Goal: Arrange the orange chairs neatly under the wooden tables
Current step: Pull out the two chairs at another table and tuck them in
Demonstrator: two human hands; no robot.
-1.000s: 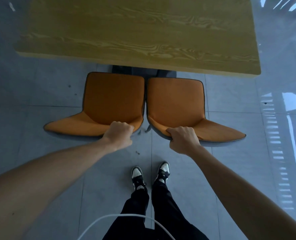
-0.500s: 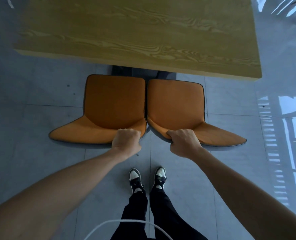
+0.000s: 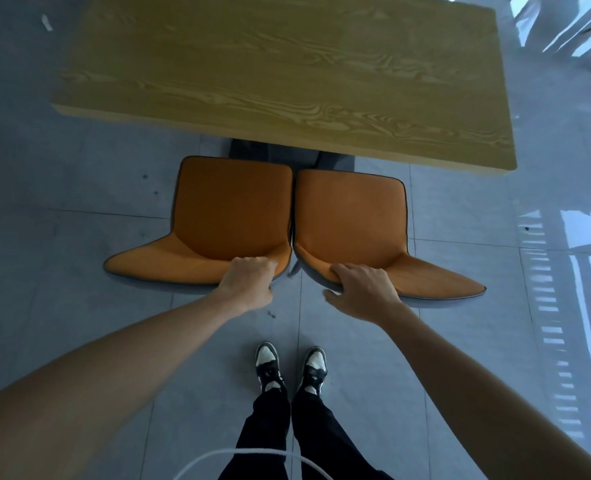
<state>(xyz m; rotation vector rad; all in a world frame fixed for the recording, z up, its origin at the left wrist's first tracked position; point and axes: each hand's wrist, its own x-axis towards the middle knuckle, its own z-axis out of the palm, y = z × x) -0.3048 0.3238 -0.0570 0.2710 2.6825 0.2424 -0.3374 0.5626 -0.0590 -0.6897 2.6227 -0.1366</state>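
Two orange chairs stand side by side, seen from above, their seats pointing at the near edge of the wooden table. The left orange chair and the right orange chair touch along their inner sides. Their seat fronts lie just short of the table edge. My left hand is closed in a fist over the top of the left chair's backrest. My right hand lies flatter on the right chair's backrest, fingers hooked over its edge and thumb spread out below.
The table's dark base shows under the edge, ahead of the chairs. My feet stand on grey floor tiles just behind the chairs. A white cable curves at the bottom. Bright window reflections cover the floor on the right.
The left chair has slid right until it touches the right chair. My right hand has loosened from a fist into a flatter hold with the thumb out.
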